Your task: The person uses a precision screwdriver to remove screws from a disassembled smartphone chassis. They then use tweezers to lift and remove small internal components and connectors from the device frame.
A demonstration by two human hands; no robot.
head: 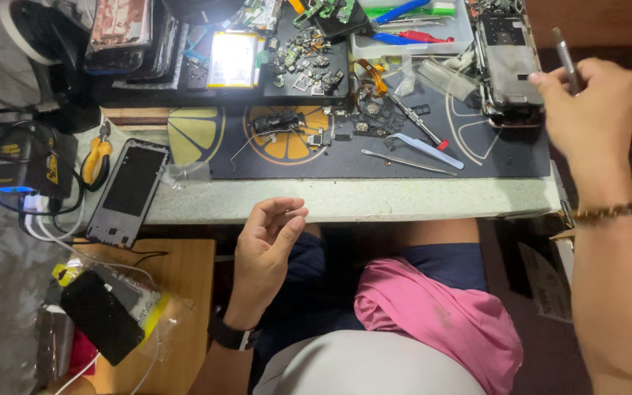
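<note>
I see my right hand (595, 110) raised at the bench's (374, 199) right end, fingers pinching a slim metal tool (566, 61) beside an opened phone (508, 69). My left hand (266, 245) hovers palm-up below the bench edge, fingers loosely curled, holding nothing.

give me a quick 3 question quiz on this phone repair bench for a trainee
1. True or false: the right hand grips a slim metal tool.
2. What does the left hand hold? A) pliers B) nothing that shows C) a battery
3. Which thing lies at the table's left edge, beside the yellow-handled pliers?

Key:
1. True; the hand is by the opened phone.
2. B; its fingertips pinch together below the table edge, anything between them too small to tell.
3. A phone frame with a dark screen.
</note>
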